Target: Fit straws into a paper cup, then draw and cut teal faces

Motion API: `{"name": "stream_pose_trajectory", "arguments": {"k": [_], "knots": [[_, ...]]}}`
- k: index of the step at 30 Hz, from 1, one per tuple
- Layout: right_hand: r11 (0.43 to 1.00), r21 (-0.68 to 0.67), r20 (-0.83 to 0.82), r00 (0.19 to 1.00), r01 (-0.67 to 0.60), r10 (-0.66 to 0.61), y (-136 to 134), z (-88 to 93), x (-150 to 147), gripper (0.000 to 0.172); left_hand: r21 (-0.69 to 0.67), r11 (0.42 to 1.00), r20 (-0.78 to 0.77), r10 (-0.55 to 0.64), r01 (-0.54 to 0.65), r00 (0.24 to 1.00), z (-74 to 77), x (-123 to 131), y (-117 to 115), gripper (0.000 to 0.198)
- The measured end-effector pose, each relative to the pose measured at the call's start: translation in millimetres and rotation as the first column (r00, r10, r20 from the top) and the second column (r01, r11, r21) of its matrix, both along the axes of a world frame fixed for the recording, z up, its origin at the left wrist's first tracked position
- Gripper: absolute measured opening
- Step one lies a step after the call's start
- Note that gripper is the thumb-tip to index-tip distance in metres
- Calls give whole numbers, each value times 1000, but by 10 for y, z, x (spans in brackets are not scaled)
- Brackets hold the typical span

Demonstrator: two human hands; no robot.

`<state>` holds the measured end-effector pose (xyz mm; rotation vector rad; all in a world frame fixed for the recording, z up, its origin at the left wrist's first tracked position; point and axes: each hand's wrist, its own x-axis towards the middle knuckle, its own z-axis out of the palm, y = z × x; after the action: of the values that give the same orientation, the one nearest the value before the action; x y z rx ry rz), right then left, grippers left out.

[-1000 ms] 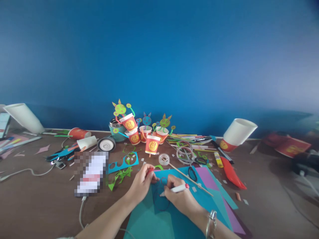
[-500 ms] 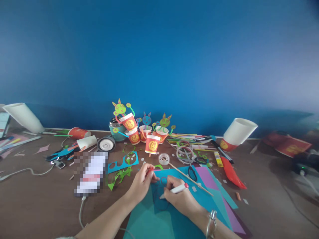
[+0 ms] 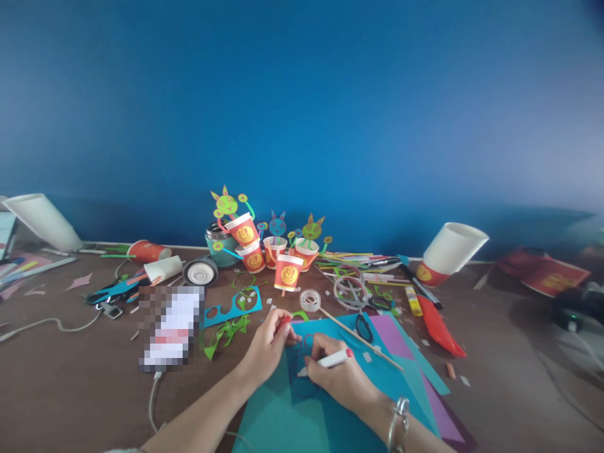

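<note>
Hands (image 3: 270, 346) close together, marker (image 3: 336, 358) in right (image 3: 343, 379)

Head-worn view, forward and down, desk (image 3: 75, 396) close, wall (image 3: 302, 113) beyond

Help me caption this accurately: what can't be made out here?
All in the head view:
Phone screen: pixelated over.
Small red item: mostly covered by the left hand.
Drawing on the blue paper: partly behind the right hand.
Device: cut off by the picture's left edge.
</note>
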<state>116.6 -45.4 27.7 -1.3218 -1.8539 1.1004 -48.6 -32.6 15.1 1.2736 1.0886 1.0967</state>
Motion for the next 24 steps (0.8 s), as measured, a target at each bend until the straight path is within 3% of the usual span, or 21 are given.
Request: {"name": "stream_pose_trajectory", "arguments": {"k": [8,13,16,20,24], "knots": [[1000,-8,-39,999,13,-14,-7,-32,-12,22,6,1000,10,5,-5,1000,-6,5,-1,30],[981,-152,-199,968,124,-153,104,5,79,21,2,1000,-8,12,-12,1000,-30,-3,11,31],[971,-179,-189,963,157,-190,155,17,170,20,-15,1000,-5,8,-8,1000,-41,-6,20,33],[990,-106,-61,993,96,-103,114,-42,237,21,-15,1000,0,2,-2,1000,-35,-4,12,35],[995,-23,-27,995,93,-93,42,-116,235,22,-10,1000,2,3,-3,1000,-17,3,0,35]]}}
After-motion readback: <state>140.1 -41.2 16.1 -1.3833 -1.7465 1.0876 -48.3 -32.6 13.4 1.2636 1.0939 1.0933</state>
